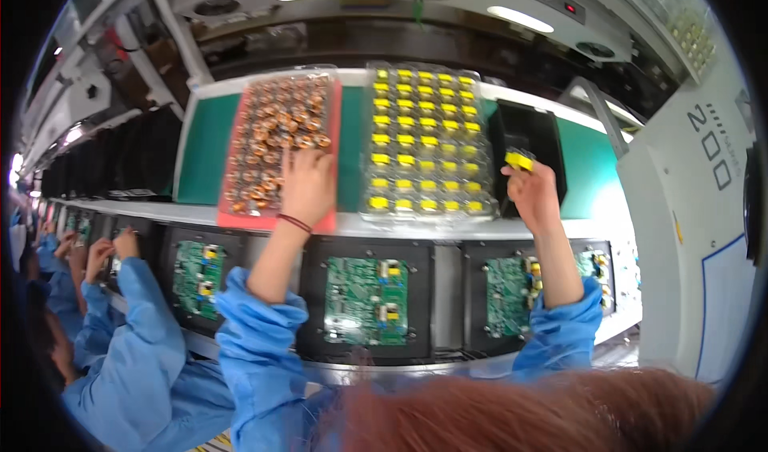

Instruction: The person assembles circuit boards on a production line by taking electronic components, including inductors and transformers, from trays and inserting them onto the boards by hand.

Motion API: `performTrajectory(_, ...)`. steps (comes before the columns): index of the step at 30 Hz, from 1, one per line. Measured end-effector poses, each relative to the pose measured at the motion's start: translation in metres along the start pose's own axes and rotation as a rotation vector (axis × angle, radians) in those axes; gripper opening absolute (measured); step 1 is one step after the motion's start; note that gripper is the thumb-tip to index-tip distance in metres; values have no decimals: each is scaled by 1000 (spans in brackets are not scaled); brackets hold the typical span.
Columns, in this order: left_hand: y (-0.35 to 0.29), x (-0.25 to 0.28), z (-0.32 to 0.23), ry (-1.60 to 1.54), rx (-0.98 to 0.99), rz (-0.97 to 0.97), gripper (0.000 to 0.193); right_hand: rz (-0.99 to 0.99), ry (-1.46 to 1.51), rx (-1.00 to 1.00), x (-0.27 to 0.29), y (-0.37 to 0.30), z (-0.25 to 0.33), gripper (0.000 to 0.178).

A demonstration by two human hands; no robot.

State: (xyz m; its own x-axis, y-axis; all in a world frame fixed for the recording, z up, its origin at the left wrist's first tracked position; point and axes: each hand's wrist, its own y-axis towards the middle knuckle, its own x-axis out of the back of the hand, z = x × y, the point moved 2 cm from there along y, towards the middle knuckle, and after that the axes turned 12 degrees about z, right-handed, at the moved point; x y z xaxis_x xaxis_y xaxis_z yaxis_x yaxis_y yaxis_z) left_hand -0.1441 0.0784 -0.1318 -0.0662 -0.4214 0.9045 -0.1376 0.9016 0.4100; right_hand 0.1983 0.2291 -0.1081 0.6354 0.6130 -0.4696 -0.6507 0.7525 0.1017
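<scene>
My left hand (309, 182) is over a red tray (226, 214) of copper-wound coils (276, 124). Its index finger stretches among the coils while the other fingers bend; no coil shows clearly in its grip. My right hand (534, 196) is raised at the right, pinching a yellow-wrapped transformer (518, 161) between thumb and fingers. Below that hand lies a black bin (552, 144). Between my hands sits a clear plastic tray (424, 214) with rows of similar yellow transformers (428, 141).
Green circuit boards (352, 296) sit in black carriers (314, 252) along the near line; my right forearm partly covers one. To the left, a co-worker's hands (112, 248) work at another carrier. A white machine (680, 196) stands at the right. Lamps and fans hang above.
</scene>
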Motion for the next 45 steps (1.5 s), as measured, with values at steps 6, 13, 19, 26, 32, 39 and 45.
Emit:
performTrajectory(6, -8, -5, 18, 68, -46, 33, 21, -177, 340, 155, 34, -176, 6, 30)
performTrajectory(13, -1, -2, 11, 163, -38, 58, 24, -410, -452, -262, 50, -304, -22, 33)
performTrajectory(19, 6, 2, 19, 51, -79, 207, 24, -190, -1490, -296, 35, -290, -21, 38)
performTrajectory(26, 10, 5, 11, 190, -24, 209, 19, -30, -1602, -365, 40, -284, -17, 35)
performTrajectory(32, 6, 4, 3, 479, -96, 210, 16, -120, -1559, -388, 44, -286, -26, 30)
performTrajectory(39, 16, 7, 3, 490, -79, 343, 16, -67, -1861, -281, 46, -290, -23, 33)
performTrajectory(45, 20, 14, 4, 491, -137, 453, 17, -117, -1552, -506, 28, -269, 9, 31)
